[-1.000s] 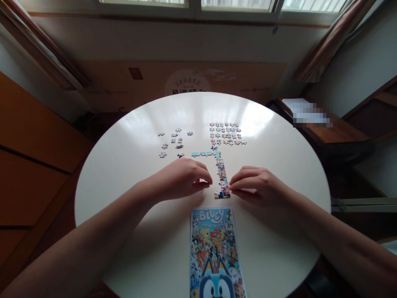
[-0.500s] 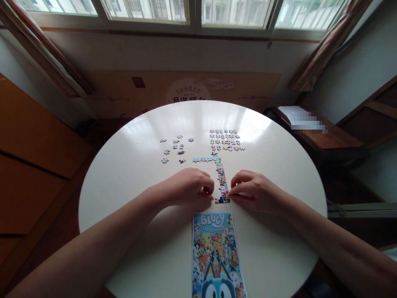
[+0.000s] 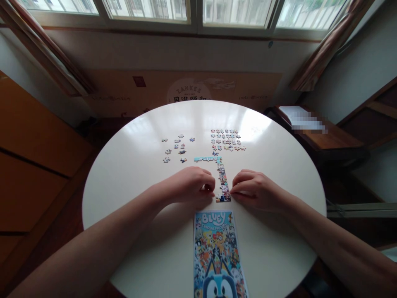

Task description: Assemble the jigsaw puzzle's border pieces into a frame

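Note:
Joined jigsaw pieces form an L-shaped strip [image 3: 223,182] on the white table, with a light blue top row [image 3: 206,159] running left. My left hand [image 3: 198,184] rests just left of the strip's lower end, fingers curled and the thumb near the bottom-left piece; whether a piece is between the fingers is hidden. On the other side, my right hand [image 3: 252,186] has thumb and forefinger pinched together against the strip's lower right edge. Below the strip lies a Bluey picture sheet [image 3: 218,252], its lower end cut off by the frame.
Loose jigsaw pieces [image 3: 182,152] lie scattered at the left back of the round table [image 3: 133,165]. Other pieces [image 3: 226,136] stand in rows behind the strip, with a single piece [image 3: 215,153] just above its corner. A wooden side table [image 3: 338,136] with papers is at the right.
Both hands keep the same pose beside the strip. The whole view has shifted very slightly; no piece has visibly moved on the table.

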{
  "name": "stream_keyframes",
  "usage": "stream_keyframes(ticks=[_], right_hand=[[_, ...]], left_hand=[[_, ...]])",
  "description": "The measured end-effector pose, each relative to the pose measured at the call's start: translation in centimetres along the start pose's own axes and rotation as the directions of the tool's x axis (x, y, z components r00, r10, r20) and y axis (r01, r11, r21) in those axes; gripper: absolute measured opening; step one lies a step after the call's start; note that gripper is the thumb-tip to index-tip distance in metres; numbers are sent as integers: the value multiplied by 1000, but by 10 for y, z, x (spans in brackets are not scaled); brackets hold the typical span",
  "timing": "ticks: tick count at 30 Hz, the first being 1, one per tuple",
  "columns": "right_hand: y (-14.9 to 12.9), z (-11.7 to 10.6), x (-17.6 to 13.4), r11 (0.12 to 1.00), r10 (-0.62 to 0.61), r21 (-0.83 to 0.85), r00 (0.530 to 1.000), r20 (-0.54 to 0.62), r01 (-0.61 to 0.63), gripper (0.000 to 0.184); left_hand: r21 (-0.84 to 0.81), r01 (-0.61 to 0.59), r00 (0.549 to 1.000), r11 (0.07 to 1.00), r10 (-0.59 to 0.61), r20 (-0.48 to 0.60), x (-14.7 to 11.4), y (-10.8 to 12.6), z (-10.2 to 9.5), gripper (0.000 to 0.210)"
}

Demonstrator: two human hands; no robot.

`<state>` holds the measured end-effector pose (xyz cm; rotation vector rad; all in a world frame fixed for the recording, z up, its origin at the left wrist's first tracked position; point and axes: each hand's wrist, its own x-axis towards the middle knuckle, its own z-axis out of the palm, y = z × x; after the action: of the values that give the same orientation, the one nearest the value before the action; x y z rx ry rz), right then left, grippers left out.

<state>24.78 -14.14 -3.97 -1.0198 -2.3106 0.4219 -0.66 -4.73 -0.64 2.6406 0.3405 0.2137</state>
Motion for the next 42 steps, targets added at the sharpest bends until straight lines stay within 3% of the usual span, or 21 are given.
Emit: stream_keyframes(ticks=[7,11,16,22,28,32,35,38,40,42], right_hand=[[3,-12,3,998,52,-11,972,-230,-56,14],[-13,-26,12,994,101,-14,951,-291,-110,15],[-32,-35,35,986,167,53,951,-262,-158,22],[-20,-29,72,959,263,215,858,-442,-183,42],[7,-7,79,977,208,92,747,-632,-194,63],[8,-1,68,976,217,155,743,-633,-153,60],[7,-2,62,953,224,303,724,-653,-21,60],[7,-2,61,933,225,358,721,-656,35,56],[9,-2,61,917,252,396,723,-644,34,53],[11,0,60,897,291,442,716,-634,27,51]], left_hand=[[34,17,973,999,-8,-229,-1,-12,-5,18],[66,89,902,994,-52,-429,0,-14,-6,25],[-61,124,810,990,-137,-571,0,-20,-5,33],[-185,125,707,975,-218,-673,-2,-28,-8,33],[-118,189,609,975,-210,-765,-6,-30,-20,22],[-130,226,471,965,-225,-853,-19,-38,-36,30],[-166,286,289,944,-250,-924,-32,-52,-50,37],[-227,299,116,927,-271,-956,-43,-70,-60,36],[-293,299,40,908,-318,-947,-47,-83,-62,34],[-352,309,-1,884,-369,-929,-49,-95,-61,32]])
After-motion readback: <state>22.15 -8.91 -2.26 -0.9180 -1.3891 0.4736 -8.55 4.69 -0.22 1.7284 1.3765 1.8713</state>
